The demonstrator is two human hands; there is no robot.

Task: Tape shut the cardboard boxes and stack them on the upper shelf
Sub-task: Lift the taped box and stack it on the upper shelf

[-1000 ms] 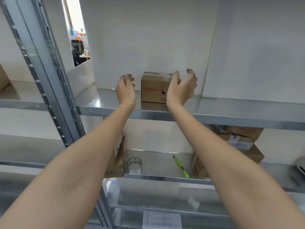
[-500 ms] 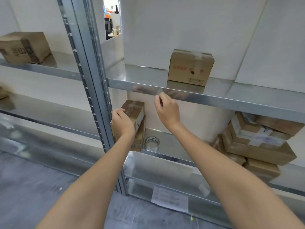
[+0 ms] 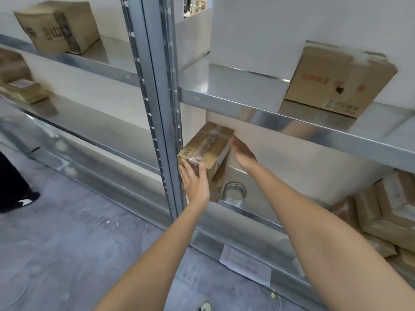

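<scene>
Both hands' straight fingers (image 3: 188, 173) press opposite sides of the taped box (image 3: 207, 149).

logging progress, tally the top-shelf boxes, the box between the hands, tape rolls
top-shelf boxes: 2, left and right
box between left hand and right hand: 1
tape roll: 1
total: 4
</scene>
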